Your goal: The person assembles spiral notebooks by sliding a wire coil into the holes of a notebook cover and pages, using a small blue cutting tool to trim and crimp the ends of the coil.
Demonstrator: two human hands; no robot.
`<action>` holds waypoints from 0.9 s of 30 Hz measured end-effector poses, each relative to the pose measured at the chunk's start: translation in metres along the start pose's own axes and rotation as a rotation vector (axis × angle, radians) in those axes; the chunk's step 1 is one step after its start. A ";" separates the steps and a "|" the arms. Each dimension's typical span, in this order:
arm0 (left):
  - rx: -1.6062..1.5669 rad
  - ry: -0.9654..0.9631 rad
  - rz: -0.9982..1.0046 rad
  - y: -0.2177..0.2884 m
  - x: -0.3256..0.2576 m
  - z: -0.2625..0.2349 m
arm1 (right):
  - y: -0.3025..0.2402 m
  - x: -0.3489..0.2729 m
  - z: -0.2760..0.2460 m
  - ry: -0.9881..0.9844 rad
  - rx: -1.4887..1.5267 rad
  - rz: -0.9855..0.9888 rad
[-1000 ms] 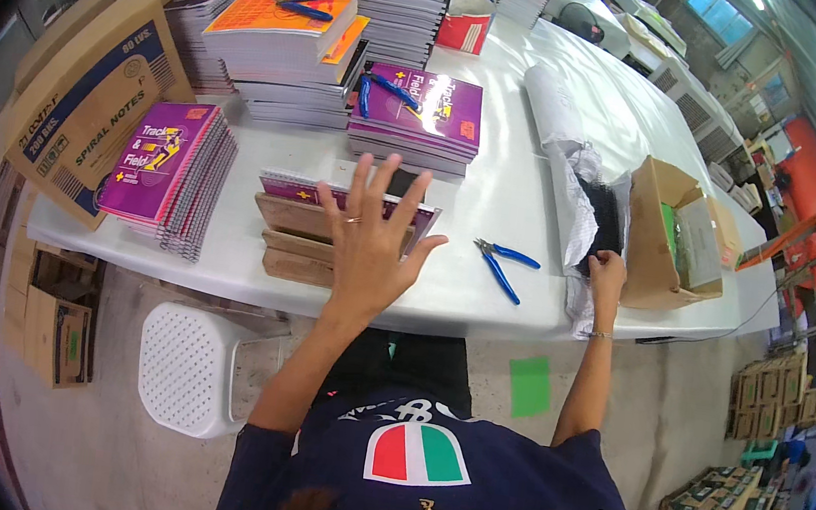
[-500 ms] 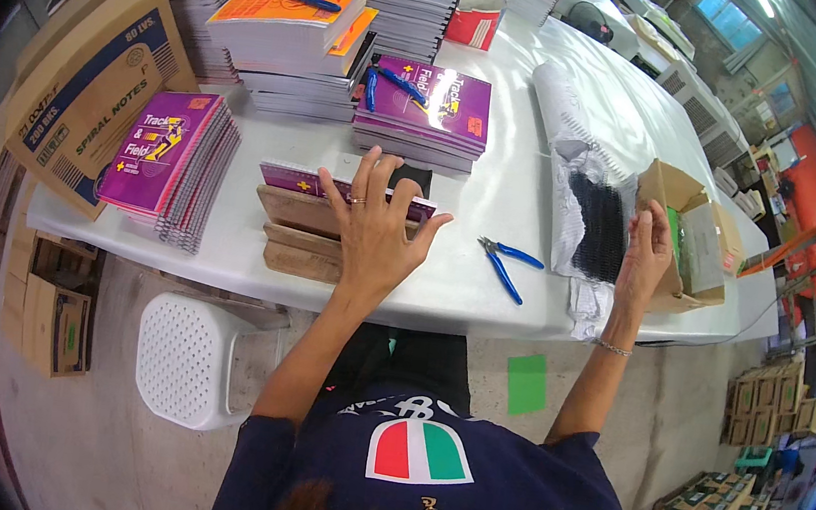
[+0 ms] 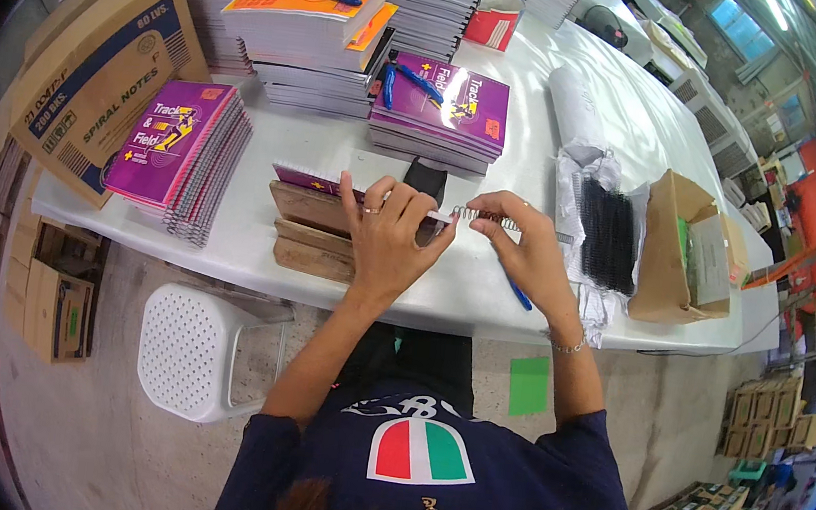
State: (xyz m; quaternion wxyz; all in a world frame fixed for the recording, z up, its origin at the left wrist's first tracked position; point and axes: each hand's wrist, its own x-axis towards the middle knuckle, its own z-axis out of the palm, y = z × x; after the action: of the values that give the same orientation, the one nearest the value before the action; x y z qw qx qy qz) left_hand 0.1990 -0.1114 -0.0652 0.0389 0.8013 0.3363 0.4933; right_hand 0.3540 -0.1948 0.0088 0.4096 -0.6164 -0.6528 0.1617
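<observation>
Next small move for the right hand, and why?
Probably guide the spiral coil's tip to the near corner of the purple notebook's upper edge: the right hand pinches the coil close to that end, and the left hand appears to steady the notebook behind the wooden stand.

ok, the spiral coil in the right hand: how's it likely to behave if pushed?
The spiral coil probably flexes and springs: thin wire-like loops with gaps between. Likely light, as the right hand holds it in its fingers. If set down, it may roll, given its round profile.
</observation>
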 end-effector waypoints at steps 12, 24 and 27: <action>-0.035 0.205 0.091 -0.021 -0.040 0.024 | -0.004 -0.011 0.006 -0.039 -0.341 -0.250; -0.039 0.202 0.096 -0.022 -0.042 0.022 | 0.007 -0.012 0.012 0.013 -0.275 -0.376; -0.046 0.195 0.096 -0.020 -0.039 0.020 | 0.006 -0.011 0.012 0.011 -0.275 -0.375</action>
State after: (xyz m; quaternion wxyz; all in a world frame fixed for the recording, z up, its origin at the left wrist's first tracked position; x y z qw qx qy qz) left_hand 0.1936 -0.1130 -0.1136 0.0007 0.7638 0.2881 0.5776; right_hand 0.3484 -0.2001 -0.0061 0.3482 -0.5354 -0.7694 -0.0111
